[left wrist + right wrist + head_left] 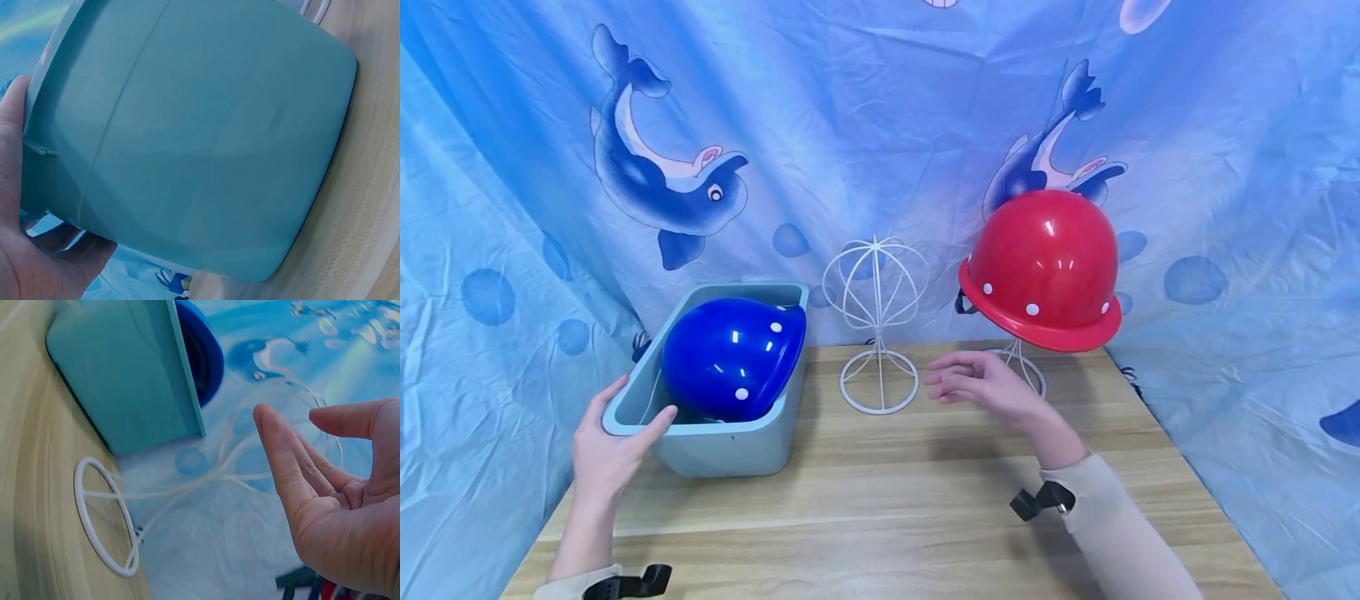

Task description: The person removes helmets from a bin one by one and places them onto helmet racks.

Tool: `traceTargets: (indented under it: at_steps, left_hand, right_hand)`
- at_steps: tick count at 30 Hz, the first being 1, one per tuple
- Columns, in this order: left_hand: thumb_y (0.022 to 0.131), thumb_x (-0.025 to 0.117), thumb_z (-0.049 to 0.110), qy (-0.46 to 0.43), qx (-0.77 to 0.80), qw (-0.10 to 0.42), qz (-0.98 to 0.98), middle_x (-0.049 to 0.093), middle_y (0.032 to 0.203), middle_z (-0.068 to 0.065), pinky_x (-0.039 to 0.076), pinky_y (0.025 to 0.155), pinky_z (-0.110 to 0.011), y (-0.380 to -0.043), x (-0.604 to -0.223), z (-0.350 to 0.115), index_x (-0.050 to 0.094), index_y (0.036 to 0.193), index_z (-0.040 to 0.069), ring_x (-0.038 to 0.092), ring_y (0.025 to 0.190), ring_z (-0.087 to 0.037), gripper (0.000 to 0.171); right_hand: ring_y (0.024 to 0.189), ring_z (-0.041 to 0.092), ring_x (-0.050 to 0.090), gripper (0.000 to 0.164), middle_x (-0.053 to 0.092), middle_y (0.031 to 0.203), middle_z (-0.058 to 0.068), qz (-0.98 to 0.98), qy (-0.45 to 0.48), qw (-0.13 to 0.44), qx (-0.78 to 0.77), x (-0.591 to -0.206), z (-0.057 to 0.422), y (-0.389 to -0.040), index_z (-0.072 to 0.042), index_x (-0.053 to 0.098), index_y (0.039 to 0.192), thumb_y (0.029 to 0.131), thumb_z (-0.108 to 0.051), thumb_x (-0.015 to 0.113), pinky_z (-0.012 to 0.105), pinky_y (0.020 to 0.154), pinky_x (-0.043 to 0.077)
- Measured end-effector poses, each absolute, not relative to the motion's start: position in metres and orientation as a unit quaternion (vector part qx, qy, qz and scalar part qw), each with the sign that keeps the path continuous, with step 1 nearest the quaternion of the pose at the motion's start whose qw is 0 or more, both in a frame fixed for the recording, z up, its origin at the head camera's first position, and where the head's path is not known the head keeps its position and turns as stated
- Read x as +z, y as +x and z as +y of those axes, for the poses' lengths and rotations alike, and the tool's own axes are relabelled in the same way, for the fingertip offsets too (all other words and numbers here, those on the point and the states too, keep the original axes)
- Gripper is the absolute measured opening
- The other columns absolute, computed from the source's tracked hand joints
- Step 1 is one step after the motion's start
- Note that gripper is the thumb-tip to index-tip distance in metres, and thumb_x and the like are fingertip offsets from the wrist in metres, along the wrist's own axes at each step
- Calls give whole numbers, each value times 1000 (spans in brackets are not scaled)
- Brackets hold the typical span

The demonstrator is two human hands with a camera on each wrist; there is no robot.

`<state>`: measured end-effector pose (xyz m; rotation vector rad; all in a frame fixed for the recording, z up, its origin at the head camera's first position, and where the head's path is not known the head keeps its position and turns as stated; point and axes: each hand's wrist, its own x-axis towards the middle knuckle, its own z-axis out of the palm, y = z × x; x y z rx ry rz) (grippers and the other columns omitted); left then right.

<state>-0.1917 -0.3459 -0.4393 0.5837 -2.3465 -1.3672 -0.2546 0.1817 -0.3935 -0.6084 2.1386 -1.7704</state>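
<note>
My left hand (606,450) grips the near left corner of a teal plastic bin (730,454), thumb at the rim and fingers round the outer side. Inside the bin lies a blue hard hat (718,358), tilted on its side, its brim toward the right. My right hand (988,387) is in the air with nothing in it, fingers loosely bent and thumb apart from them in the right wrist view. It is between a bare white wire stand (877,333) and a red hard hat (1048,258), which sits on a second wire stand (1028,367).
A light wooden table (880,508) carries the bin and both stands. Behind and on both sides hangs a blue curtain (865,125) printed with dolphins, close to the table's back edge.
</note>
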Motion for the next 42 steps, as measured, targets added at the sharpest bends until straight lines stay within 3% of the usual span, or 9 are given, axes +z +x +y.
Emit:
traceTargets:
  at_steps: [1,5,8,14,18,22,31,36,42]
  left_hand:
    - [92,82,42,206,-484,182,-831,33,174,-11,39,113,-68,-192,-439,-345,30,168,35,36,146,-40,93]
    - [91,83,41,211,-480,185,-831,36,173,-10,45,104,-50,-191,-440,-346,33,167,37,39,143,-37,92]
    - [91,84,41,214,-477,186,-832,37,172,-9,41,92,-38,-190,-441,-347,34,166,38,40,140,-34,91]
    - [91,83,41,217,-481,182,-830,36,173,-9,42,93,-39,-189,-441,-348,33,167,39,39,141,-34,91]
    - [91,83,40,216,-482,184,-829,36,172,-8,41,93,-38,-189,-442,-348,33,167,39,39,140,-33,91]
    - [91,84,39,214,-483,187,-828,37,172,-9,41,92,-35,-189,-442,-348,33,166,39,40,139,-33,91]
    - [90,85,40,210,-482,186,-830,37,172,-8,41,91,-32,-192,-441,-346,34,166,39,40,140,-33,91]
    - [91,84,40,210,-483,185,-830,37,172,-9,41,92,-33,-192,-440,-346,33,166,39,40,140,-33,91]
    - [92,83,40,211,-484,184,-829,37,172,-9,42,94,-36,-192,-441,-345,32,167,39,40,140,-33,91]
  right_hand:
    - [110,32,78,46,68,136,31,746,-217,149,-612,-393,177,-255,8,58,143,103,-13,67,33,95,63]
    - [110,38,77,42,70,133,30,746,-235,156,-603,-391,155,-255,7,61,141,104,-12,66,37,96,63]
    - [112,43,76,40,70,131,32,742,-252,160,-600,-390,138,-255,8,62,140,104,-8,65,43,96,63]
    - [117,54,70,42,68,133,36,719,-279,164,-615,-393,103,-256,14,58,141,102,0,61,58,99,59]
    - [120,59,65,42,65,134,39,705,-278,163,-632,-396,78,-256,17,55,142,102,3,59,51,97,61]
    - [121,55,67,43,65,135,37,700,-273,163,-640,-394,57,-257,14,55,144,103,1,59,42,94,63]
    - [112,39,76,39,69,134,31,720,-265,149,-624,-380,29,-262,8,59,143,106,-3,58,44,95,63]
    - [110,31,78,41,70,135,27,733,-244,153,-617,-375,15,-265,7,58,145,107,-9,60,37,93,64]
    - [108,36,78,44,70,132,31,725,-216,157,-634,-373,-1,-270,9,55,146,107,-11,62,35,92,64]
